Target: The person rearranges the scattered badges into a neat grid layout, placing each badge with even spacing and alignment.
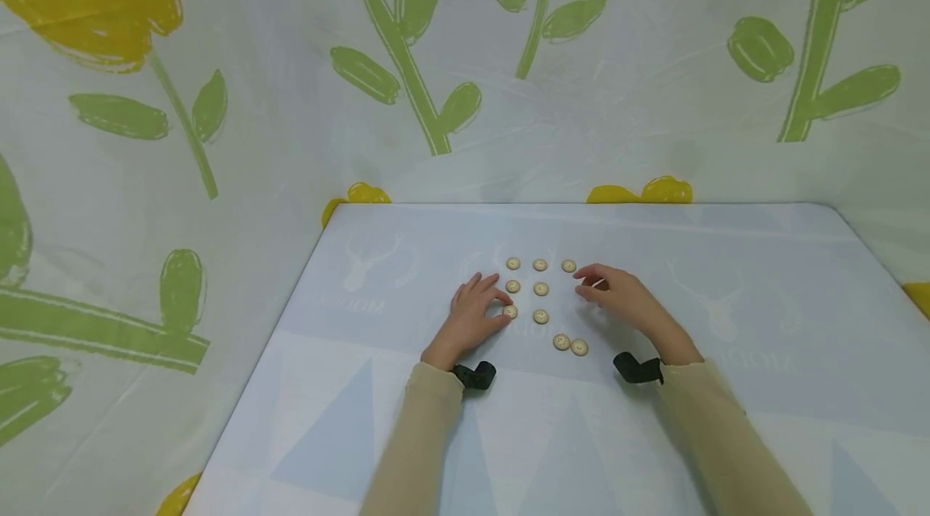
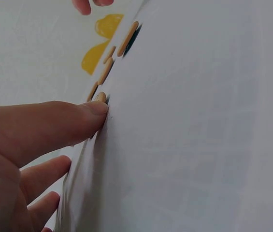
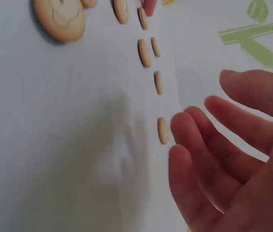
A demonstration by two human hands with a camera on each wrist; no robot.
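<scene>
Small round tan biscuits with face-like markings lie flat on the table. In the head view my left hand (image 1: 472, 320) has thumb and index finger at opposite edges of a biscuit (image 1: 511, 312), the nearest in the left column. The left wrist view shows the thumb (image 2: 54, 121) against that biscuit (image 2: 101, 97); the index finger is mostly hidden. My right hand (image 1: 617, 294) hovers just right of the far-right biscuit (image 1: 568, 266), fingers loosely bent and holding nothing. In the right wrist view a gap separates its fingertips (image 3: 179, 125) from the biscuit (image 3: 163, 130).
A middle column holds three biscuits, including one nearest biscuit (image 1: 541, 316). Closer to me, two more biscuits (image 1: 562, 342) lie side by side. The pale patterned tabletop (image 1: 327, 387) ends at a floral curtain (image 1: 276, 96) behind and to the left.
</scene>
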